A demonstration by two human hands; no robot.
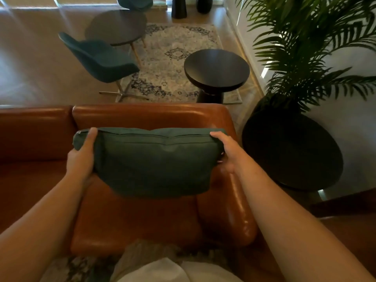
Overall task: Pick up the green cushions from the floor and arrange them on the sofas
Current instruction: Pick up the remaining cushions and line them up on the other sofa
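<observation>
Green cushion [154, 161] hangs between my hands above the sofa's [132, 224] right end seat, near its backrest. My left hand [81, 157] clamps its left end, thumb on top; my right hand [227, 153] pinches the right corner. Both forearms reach forward, nearly straight.

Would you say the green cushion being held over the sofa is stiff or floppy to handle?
Probably soft: the green cushion sags between the left hand and right hand. Likely light, as end grips suffice. Its woven-looking cover seems unlikely to slip.
</observation>
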